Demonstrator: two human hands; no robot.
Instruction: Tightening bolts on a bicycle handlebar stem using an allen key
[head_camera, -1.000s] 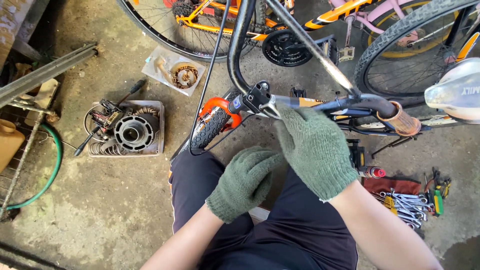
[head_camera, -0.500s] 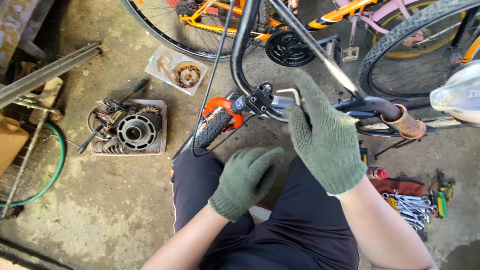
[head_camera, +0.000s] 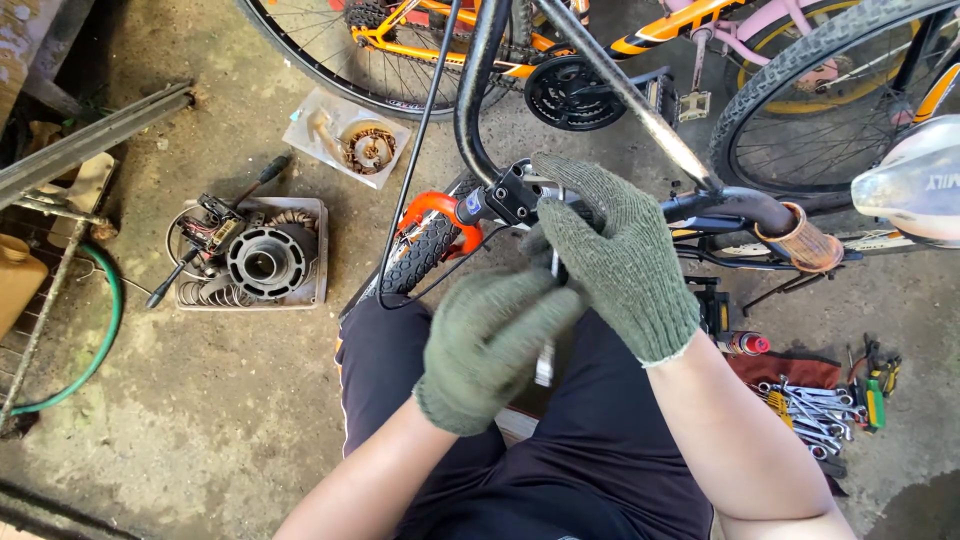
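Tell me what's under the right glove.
The right hand covers the handlebar near its black clamp. A thin metal tool pokes out below; its upper end and the bar there are hidden.

Both gloves, left (head_camera: 490, 345) and right (head_camera: 620, 265), were coarse green knit, matt; the handlebar (head_camera: 480, 90) was glossy black metal; at three o'clock a grip (head_camera: 800, 240) looked worn brown rubber; wrenches (head_camera: 810, 405) at four o'clock shone bare steel; the floor (head_camera: 200, 420) was rough, stained concrete; at nine o'clock lay a smooth green hose (head_camera: 105, 330).
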